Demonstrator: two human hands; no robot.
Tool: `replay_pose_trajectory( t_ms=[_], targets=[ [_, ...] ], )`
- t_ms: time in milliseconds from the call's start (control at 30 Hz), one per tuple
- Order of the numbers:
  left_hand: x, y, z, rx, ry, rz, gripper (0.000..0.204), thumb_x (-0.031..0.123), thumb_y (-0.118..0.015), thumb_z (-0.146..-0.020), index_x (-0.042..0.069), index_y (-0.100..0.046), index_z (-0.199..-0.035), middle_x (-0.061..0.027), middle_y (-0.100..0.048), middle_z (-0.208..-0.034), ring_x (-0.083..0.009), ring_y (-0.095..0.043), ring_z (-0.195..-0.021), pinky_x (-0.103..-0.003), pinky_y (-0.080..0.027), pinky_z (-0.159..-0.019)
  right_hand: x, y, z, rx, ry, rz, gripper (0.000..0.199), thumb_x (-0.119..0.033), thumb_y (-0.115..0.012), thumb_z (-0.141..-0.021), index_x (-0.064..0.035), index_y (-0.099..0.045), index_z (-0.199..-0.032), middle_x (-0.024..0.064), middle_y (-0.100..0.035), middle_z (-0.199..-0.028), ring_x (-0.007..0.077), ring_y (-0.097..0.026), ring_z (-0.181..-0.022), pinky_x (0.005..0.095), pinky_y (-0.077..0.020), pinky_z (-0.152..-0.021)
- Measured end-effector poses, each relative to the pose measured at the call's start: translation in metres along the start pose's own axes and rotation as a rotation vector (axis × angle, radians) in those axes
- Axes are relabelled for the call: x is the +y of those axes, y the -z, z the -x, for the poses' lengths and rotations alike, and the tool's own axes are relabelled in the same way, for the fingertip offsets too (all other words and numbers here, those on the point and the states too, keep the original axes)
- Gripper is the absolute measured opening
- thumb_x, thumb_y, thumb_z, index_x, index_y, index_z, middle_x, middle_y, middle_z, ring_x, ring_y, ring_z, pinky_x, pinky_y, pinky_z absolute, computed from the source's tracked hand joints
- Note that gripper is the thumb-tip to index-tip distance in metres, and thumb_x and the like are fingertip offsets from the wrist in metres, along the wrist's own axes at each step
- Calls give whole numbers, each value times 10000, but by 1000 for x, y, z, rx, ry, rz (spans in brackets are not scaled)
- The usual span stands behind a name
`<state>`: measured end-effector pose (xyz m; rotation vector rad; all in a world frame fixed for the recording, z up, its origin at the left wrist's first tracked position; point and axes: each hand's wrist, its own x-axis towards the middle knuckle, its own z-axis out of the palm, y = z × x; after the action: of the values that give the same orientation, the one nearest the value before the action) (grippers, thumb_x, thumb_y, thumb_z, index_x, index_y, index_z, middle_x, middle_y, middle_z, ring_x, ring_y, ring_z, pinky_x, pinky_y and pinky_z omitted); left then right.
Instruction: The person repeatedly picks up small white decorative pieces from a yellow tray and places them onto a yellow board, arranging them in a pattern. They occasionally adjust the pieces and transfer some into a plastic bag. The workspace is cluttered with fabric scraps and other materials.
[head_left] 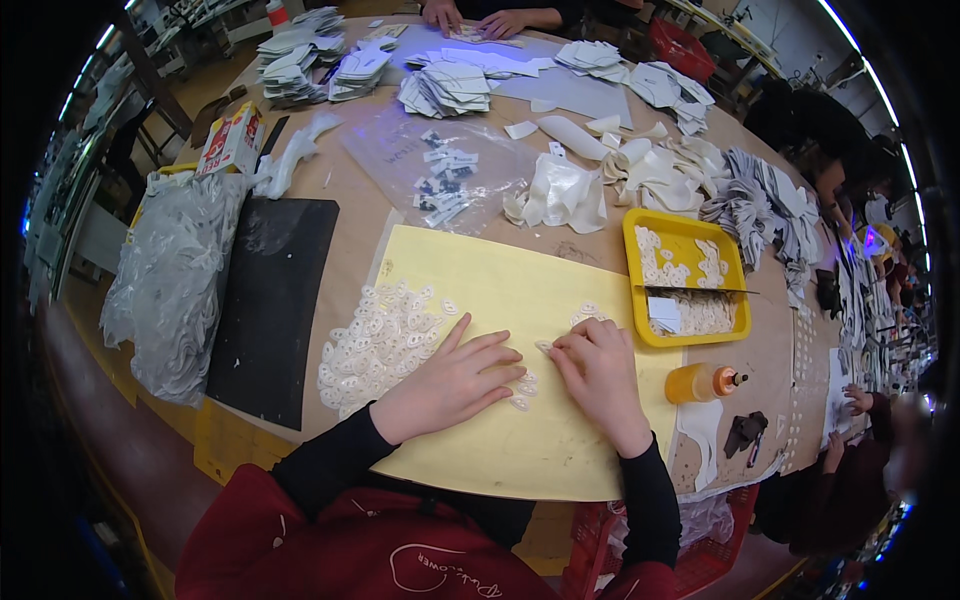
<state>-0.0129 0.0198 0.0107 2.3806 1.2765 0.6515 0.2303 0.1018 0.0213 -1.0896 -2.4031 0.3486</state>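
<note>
My left hand (448,386) lies open on a yellow sheet (480,270), its fingers spread toward a few small whitish rounded pieces (524,388). Thumb and fingertips of my right hand (602,378) are closed on another small whitish piece (544,346), just above or on the sheet; its kind is too small to make out. Beyond that hand sits a further small cluster of the pieces (586,313). A large heap of the same pieces (375,335) covers the sheet's left side, next to my left hand.
Right of the sheet stand a yellow divided tray (637,300) with small pieces and a bottle of amber liquid (700,383). A black board (270,300) and plastic-wrapped bundle (170,280) lie left. Beyond are a clear bag (400,150), stacked white cut pieces (445,90) and another person's hands (500,24).
</note>
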Motion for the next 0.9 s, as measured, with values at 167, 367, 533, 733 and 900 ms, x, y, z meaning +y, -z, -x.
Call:
replay_pose_trajectory(
  t_ms=[167,367,533,733,900],
  targets=[
    [-1,-2,0,10,17,-1,316,268,-669,-1000,116,-692,-1276,-54,-621,-1323,-275,-485,-1421,-626,-264,-1238,12,6,-3,119,-84,52,77,-123,-782,-866,-82,-759,-927,50,-629,-941,249,-588,-912,389,-417,-823],
    [-1,0,0,8,22,8,318,282,-659,-1008,118,-700,-1278,-49,-625,-1312,-272,-482,-1424,-623,-270,-1237,5,-2,-1,-73,62,-67,175,-90,-778,-849,-117,-801,-1021,50,-618,-944,253,-597,-955,388,-428,-853],
    [1,-4,-1,-78,54,-37,521,350,-621,-1026,164,-524,-1503,-43,-512,-1524,-279,-424,-1483,-633,-248,-1242,6,12,1,0,96,-26,189,-53,-768,-849,-104,-800,-1029,62,-624,-961,253,-607,-967,391,-457,-861],
    [7,-16,0,-219,45,-106,649,454,-524,-1059,205,-344,-1630,-18,-394,-1646,-264,-308,-1562,-718,-153,-1228,33,24,-1,133,-171,-127,177,-60,-773,-843,-65,-782,-1019,78,-644,-989,262,-625,-932,402,-469,-861],
    [6,-13,1,-197,43,-53,629,457,-504,-1071,206,-353,-1628,-27,-408,-1634,-259,-286,-1572,-745,-107,-1219,37,19,0,11,37,134,141,-125,-800,-823,-72,-762,-949,47,-657,-982,245,-625,-933,397,-446,-834]
  ],
)
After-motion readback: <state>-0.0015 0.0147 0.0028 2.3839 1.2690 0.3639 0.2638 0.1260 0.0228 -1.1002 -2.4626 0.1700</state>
